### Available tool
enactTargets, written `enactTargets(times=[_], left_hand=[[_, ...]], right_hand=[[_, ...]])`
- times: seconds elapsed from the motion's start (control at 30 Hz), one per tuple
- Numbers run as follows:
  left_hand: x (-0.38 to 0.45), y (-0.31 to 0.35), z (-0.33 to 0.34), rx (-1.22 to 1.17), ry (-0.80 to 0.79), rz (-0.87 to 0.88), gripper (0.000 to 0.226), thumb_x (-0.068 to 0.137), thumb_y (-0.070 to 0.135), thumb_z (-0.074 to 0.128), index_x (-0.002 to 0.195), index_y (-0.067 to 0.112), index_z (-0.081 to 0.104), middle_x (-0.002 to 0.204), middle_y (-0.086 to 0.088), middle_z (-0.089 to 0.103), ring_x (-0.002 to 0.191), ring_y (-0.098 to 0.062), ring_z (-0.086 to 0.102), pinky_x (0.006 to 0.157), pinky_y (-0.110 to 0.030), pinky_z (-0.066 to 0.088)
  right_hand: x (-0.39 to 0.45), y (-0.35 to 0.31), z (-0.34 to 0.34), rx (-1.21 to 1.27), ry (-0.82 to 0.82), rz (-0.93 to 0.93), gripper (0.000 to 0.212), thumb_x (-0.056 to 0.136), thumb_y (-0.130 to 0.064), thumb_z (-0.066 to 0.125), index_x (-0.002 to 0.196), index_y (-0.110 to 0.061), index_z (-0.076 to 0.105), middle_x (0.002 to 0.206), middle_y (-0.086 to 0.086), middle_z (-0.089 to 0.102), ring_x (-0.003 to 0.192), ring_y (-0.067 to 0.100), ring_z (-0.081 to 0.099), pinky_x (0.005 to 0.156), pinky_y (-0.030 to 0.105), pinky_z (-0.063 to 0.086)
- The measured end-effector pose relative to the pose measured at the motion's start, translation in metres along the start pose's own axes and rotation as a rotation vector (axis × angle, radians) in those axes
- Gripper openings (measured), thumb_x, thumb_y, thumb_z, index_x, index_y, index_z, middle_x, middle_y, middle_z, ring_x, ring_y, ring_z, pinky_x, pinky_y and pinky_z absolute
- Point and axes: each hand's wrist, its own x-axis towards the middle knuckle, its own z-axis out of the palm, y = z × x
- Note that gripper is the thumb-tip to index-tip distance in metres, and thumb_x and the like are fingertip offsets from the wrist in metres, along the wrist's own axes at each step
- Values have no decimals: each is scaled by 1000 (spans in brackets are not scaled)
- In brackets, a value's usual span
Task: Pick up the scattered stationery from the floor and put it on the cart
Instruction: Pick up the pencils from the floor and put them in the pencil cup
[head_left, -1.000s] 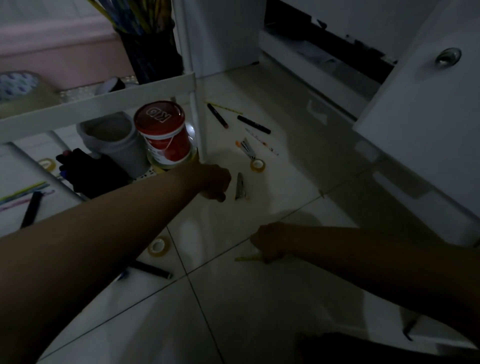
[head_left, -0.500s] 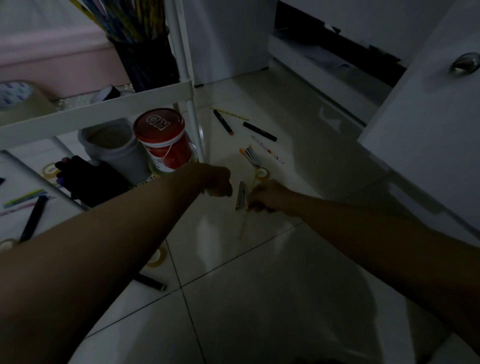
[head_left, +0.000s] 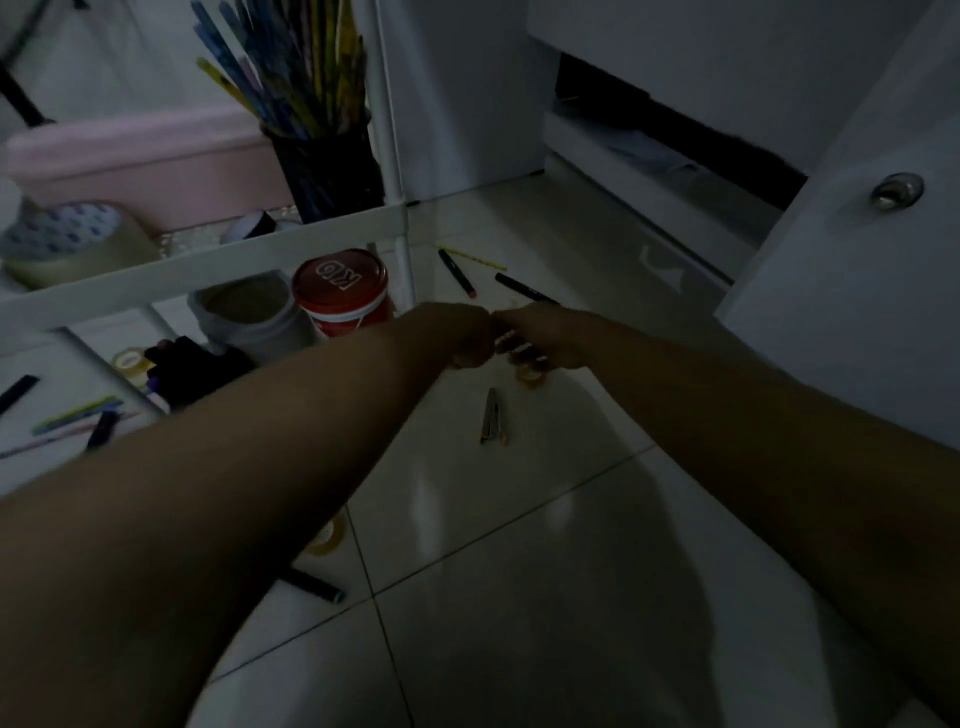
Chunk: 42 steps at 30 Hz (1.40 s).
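My left hand (head_left: 464, 338) and my right hand (head_left: 543, 336) meet knuckle to knuckle low over the floor, just right of the cart's corner post. Both have curled fingers; the dim light hides what they hold. A small tape roll (head_left: 531, 375) lies right under my right hand and a metal clip-like tool (head_left: 491, 415) a little nearer to me. Behind the hands lie two black markers (head_left: 457, 273) (head_left: 524, 289) and a yellow pencil (head_left: 470, 256). Another tape roll (head_left: 326, 538) and a black marker (head_left: 314, 584) show under my left forearm.
The white cart (head_left: 208, 270) stands at the left. Its top shelf holds a big tape roll (head_left: 67, 241) and a dark pencil cup (head_left: 324, 171); a red-lidded tub (head_left: 340, 291) and a white jar (head_left: 249, 317) sit below. A white cabinet door (head_left: 857, 270) juts in at right.
My right hand lifted a yellow pencil off the near tile and travelled forward to meet my left hand. The left hand rose slightly. The view has tilted forward.
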Motion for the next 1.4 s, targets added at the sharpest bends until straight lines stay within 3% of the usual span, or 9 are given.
enactTargets(times=[0.17,0.27,0.4,0.5,0.63,0.77,1.0,1.2,1.4], left_hand=[[4,-23,16,312,49,44,36,95,9,47,130,-1,51,125,-16,57,107,-27,59,83,-30,45],[13,-36,9,232,73,85,55,97,12,44,146,-1,24,132,-20,50,114,-30,56,87,-34,45],[24,-41,2,126,79,134,63,97,19,43,150,4,12,127,-18,51,109,-30,57,89,-38,48],[40,-40,5,75,69,129,62,99,18,43,150,3,11,134,-19,47,115,-30,54,89,-36,47],[68,-39,13,56,96,155,78,96,6,46,153,19,-5,135,-22,46,111,-32,59,82,-35,51],[93,-38,19,40,108,195,62,98,9,41,153,24,16,131,-18,46,86,-23,58,61,-22,44],[133,-47,43,4,13,161,36,99,13,42,131,0,53,136,-19,49,123,-29,50,105,-35,40],[150,-53,64,-153,78,152,38,100,18,44,137,9,48,142,-13,43,129,-25,45,102,-25,33],[166,-47,71,-477,317,127,40,99,32,48,134,12,49,131,-8,49,117,-22,50,90,-21,34]], right_hand=[[8,-17,5,-988,31,102,36,88,-54,59,82,-20,49,80,1,57,67,15,56,71,32,51],[7,-25,3,-1351,7,159,47,88,-53,60,96,-6,60,94,5,56,76,18,55,80,36,52],[8,-39,3,-1274,20,209,50,90,-44,61,116,0,59,110,15,63,79,23,63,67,31,51],[19,-31,-2,-1271,71,3,42,93,-41,55,117,-6,60,117,14,61,96,26,61,74,32,48],[52,2,-22,-1260,33,153,48,91,-48,58,112,-6,60,120,16,57,89,23,55,91,38,50],[86,27,-42,-1031,162,166,70,95,-38,54,150,-8,24,151,18,32,133,32,39,107,36,39],[144,56,-41,-810,296,103,56,96,-28,50,144,-6,30,144,19,33,130,36,37,105,42,39],[173,75,-31,-709,482,170,56,98,-18,44,149,-14,22,152,13,22,135,34,29,109,49,28],[182,80,-19,-323,660,-87,25,97,-22,52,115,-7,61,118,14,62,109,29,57,89,38,47]])
